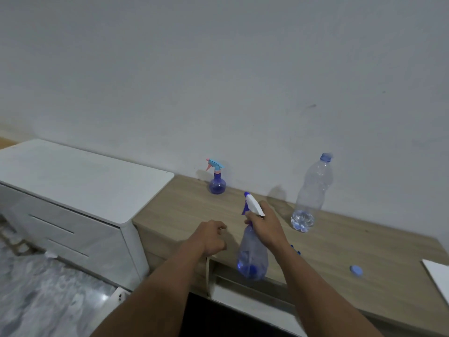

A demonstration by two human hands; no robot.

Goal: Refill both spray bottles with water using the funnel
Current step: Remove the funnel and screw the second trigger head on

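Observation:
My right hand [266, 224] grips the neck of a tall clear-blue spray bottle [252, 256] with a white and purple trigger head, held near the front edge of the wooden table [352, 239]. My left hand [211, 237] hovers just left of it with the fingers curled and nothing in them. A small purple round spray bottle [217, 183] with a light-blue and pink head stands at the back by the wall. An uncapped clear water bottle [312, 193] stands at the back right with a little water at the bottom. A small blue object [295, 249] peeks out behind my right forearm.
A blue bottle cap [356, 270] lies on the table to the right. A white sheet or board [437, 276] shows at the right edge. A white cabinet [73, 190] with drawers stands to the left, higher than the table. Grey floor lies below left.

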